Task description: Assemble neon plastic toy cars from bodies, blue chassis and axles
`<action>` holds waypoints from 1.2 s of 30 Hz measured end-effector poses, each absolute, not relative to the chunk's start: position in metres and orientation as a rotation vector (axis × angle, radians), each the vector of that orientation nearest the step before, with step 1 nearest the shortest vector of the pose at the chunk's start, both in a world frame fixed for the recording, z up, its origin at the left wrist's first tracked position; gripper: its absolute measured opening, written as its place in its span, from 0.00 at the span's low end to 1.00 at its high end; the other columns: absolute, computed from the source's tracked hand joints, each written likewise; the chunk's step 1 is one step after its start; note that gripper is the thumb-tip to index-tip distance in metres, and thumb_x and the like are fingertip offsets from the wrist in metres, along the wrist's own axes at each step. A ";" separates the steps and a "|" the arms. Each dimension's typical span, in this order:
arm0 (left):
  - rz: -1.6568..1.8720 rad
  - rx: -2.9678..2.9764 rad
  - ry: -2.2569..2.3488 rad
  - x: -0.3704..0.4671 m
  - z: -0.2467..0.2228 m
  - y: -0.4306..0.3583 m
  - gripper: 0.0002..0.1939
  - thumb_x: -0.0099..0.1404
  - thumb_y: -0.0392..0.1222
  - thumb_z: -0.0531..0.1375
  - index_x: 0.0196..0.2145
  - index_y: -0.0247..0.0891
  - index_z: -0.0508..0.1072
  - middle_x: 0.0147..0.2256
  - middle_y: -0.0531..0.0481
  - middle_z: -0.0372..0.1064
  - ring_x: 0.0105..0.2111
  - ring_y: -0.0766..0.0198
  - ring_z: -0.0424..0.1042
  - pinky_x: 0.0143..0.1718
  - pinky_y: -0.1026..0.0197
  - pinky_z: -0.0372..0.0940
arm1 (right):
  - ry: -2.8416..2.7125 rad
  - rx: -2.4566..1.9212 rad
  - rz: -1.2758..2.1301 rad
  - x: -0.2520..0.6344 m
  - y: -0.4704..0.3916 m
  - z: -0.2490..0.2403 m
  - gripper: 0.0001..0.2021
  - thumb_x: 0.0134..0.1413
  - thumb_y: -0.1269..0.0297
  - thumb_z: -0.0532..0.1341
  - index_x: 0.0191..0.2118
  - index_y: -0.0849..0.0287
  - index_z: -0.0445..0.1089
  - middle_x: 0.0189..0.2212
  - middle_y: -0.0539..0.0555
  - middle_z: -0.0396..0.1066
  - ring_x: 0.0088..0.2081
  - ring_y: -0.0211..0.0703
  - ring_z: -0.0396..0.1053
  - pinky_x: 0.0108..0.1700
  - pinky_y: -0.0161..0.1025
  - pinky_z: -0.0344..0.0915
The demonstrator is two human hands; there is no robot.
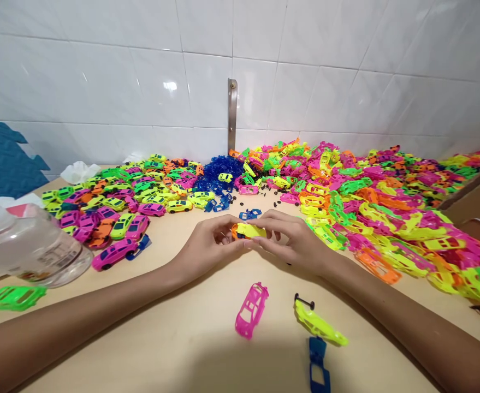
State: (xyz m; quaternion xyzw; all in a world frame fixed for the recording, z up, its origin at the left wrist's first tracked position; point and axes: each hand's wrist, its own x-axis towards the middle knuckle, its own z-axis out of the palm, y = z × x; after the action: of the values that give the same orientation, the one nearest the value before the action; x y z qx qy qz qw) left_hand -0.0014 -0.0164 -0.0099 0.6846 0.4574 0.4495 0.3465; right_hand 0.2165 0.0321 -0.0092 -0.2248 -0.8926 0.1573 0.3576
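Both my hands meet over the middle of the table around a small toy car [253, 231], yellow with an orange end and a dark blue part showing. My left hand [215, 238] pinches its orange end. My right hand [292, 240] grips the yellow end, thumb below and fingers over the top. Nearer to me lie a pink car shell [251, 311], a yellow car shell [320, 323] with a black wheel axle [304, 301] at its end, and a dark blue plastic insert [318, 364]. Another blue insert [250, 214] sits just beyond my hands.
Toy cars with blue windows [117, 254] are massed at left. A blue heap of inserts [219, 172] lies at centre back, and a large pile of coloured shells [371, 196] at right. A clear plastic jar [39, 245], a green shell [14, 298] and a cardboard box [475, 191] flank the table.
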 end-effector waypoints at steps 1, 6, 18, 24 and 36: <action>1.152 1.775 1.188 -0.002 -0.010 -0.016 0.20 0.57 0.54 0.70 0.42 0.39 0.80 0.32 0.47 0.78 0.32 0.59 0.75 0.30 0.61 0.69 | -2.300 -0.585 0.406 0.217 0.032 -0.009 0.14 0.64 0.63 0.64 0.53 0.55 0.75 0.36 0.54 0.72 0.31 0.39 0.67 0.32 0.37 0.64; 1.131 1.765 1.197 -0.005 -0.013 -0.013 0.19 0.58 0.53 0.69 0.43 0.39 0.79 0.35 0.46 0.78 0.32 0.59 0.75 0.31 0.60 0.69 | -2.178 -0.592 0.563 0.216 0.032 -0.004 0.08 0.64 0.59 0.64 0.40 0.56 0.78 0.38 0.55 0.73 0.31 0.38 0.69 0.31 0.36 0.67; 1.001 1.738 1.251 -0.003 -0.009 -0.011 0.20 0.59 0.54 0.69 0.44 0.40 0.77 0.30 0.51 0.74 0.26 0.66 0.65 0.25 0.64 0.57 | -1.591 -0.732 1.537 0.212 0.034 -0.008 0.21 0.47 0.61 0.75 0.43 0.58 0.68 0.26 0.49 0.75 0.32 0.49 0.80 0.34 0.42 0.79; 0.981 1.740 1.297 -0.001 -0.009 -0.014 0.21 0.59 0.55 0.69 0.45 0.41 0.77 0.28 0.53 0.71 0.26 0.68 0.63 0.24 0.66 0.55 | -1.548 -0.683 1.594 0.209 0.031 -0.005 0.23 0.46 0.59 0.75 0.46 0.58 0.69 0.28 0.50 0.75 0.31 0.49 0.80 0.35 0.45 0.81; 1.007 2.060 1.260 0.000 -0.008 -0.019 0.15 0.63 0.50 0.67 0.43 0.39 0.78 0.33 0.51 0.75 0.28 0.68 0.67 0.27 0.65 0.61 | -1.697 -0.740 1.679 0.206 0.026 -0.005 0.20 0.47 0.52 0.75 0.38 0.62 0.73 0.25 0.56 0.78 0.26 0.45 0.77 0.30 0.39 0.76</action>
State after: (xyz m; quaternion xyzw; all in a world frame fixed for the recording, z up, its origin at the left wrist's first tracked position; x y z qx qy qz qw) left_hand -0.0004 -0.0188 -0.0078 0.7603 0.4650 0.3719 0.2598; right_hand 0.2064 0.0261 -0.0046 -0.2808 -0.6443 0.6374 0.3157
